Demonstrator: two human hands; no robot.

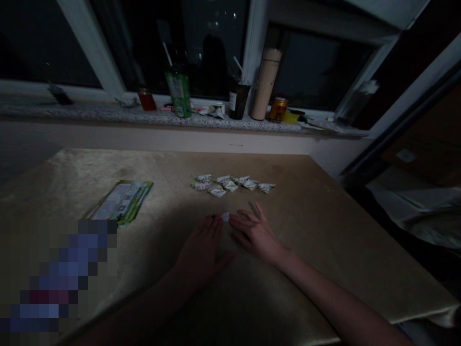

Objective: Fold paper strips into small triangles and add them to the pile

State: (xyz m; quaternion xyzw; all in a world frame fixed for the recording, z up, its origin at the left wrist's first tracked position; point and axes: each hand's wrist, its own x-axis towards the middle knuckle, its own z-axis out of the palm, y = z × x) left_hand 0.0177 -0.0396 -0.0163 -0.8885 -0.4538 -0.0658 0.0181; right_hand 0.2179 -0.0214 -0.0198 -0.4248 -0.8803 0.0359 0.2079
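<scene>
1 sm. folded piece (225, 216), on table (309, 216), btwn fingertips of both hands. L hand (201, 245): palm down, fingers tog., thumb out, tips at piece's L edge. R hand (257, 234): fingers loosely fanned, tips at R edge. Beyond: grp. folded packets (231, 186). Far L: green/wht. flat packs (124, 201).

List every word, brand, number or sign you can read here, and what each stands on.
None can be read.
Green packet: print too small and blurred.
Folded pieces: marks too small.
Green cup: print too blurred.
Dark cup: white label, too small.
Can: markings too dim.
</scene>
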